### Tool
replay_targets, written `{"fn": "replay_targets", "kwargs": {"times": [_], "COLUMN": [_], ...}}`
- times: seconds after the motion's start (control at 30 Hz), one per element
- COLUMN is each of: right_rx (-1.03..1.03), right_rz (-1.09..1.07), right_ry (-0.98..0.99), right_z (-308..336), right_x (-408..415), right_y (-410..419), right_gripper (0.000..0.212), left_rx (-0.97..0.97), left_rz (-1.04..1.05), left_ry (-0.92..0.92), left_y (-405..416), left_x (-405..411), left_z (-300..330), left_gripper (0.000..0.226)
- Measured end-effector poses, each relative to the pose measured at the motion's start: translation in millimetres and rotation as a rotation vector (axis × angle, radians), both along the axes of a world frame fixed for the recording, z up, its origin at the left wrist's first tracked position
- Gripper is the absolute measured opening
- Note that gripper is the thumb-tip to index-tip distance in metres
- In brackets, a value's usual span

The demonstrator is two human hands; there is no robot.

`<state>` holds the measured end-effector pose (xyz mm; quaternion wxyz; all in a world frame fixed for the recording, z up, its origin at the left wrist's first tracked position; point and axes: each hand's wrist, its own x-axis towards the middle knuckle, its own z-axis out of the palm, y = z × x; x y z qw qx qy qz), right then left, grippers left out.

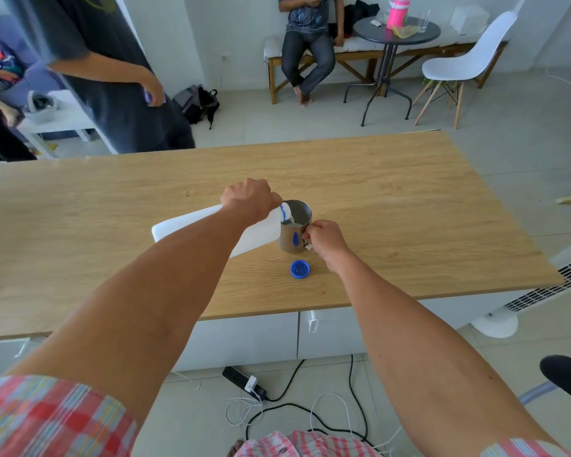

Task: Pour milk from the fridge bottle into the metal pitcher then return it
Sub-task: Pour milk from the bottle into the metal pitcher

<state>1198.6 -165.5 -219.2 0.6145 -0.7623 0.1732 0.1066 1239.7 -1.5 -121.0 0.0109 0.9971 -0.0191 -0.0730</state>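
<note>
The blue cap [300,269] lies on the desk [409,209] – just in front of the metal pitcher [294,226]. The right hand [325,240] grips its handle. The left hand [249,199] holds the tipped milk bottle [205,227] – milk runs in, and the arm hides part of the bottle.

A white plastic milk bottle [192,229] is tipping its uncapped neck over the upright metal pitcher [294,229], milk streaming in; its blue cap [300,269] is lying just beside the pitcher.

- The left hand [249,201] and forearm hide the middle of the tilted white plastic milk bottle [192,225].
- The right hand [325,240] covers the handle of the shiny metal pitcher [295,234].
- Standing and seated people are cut off at the top edge.
</note>
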Motion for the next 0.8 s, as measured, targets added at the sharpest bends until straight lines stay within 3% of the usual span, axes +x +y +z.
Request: {"fn": "replay_targets", "kwargs": {"times": [0.8], "right_rx": [0.008], "right_rz": [-0.004], "right_ry": [-0.011], "right_z": [4.5], "right_x": [-3.1], "right_y": [0.0], "right_gripper": [0.026], "left_rx": [0.0], "left_rz": [-0.002], "left_ry": [0.009], "left_y": [-0.3], "left_x": [-0.5], "left_z": [1.7], "left_gripper": [0.035]}}
